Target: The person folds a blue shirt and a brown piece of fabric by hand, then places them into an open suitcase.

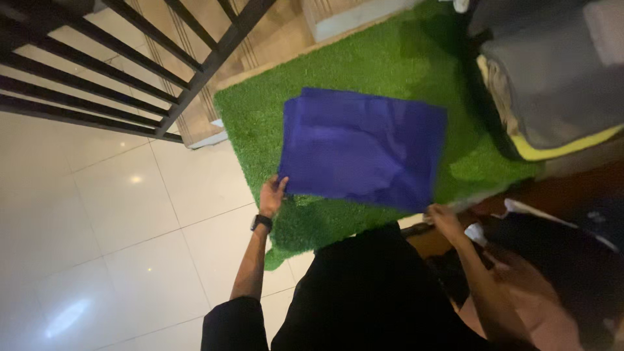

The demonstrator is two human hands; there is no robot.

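Nearest to the camera is the person's black garment (370, 292), which fills the lower middle of the view. From it two bare forearms reach forward. The left hand (272, 195), with a black watch (261, 222) on the wrist, pinches the near left corner of a folded, rectangular, deep blue cloth (364, 146); the fingers are closed on the edge. The right hand (443, 218) grips the near right corner of the same cloth, and its fingers are pressed together around the fabric, though they are partly hidden. The cloth is stretched flat between both hands, above a mat of green artificial grass (260, 110). I cannot tell if it touches the mat. Beyond the mat, at the upper right, lies a grey bag with a yellow edge (552, 104). At the upper left stands a black metal railing (97, 71) over a glossy white tiled floor (117, 214). No labels or signs can be read here.
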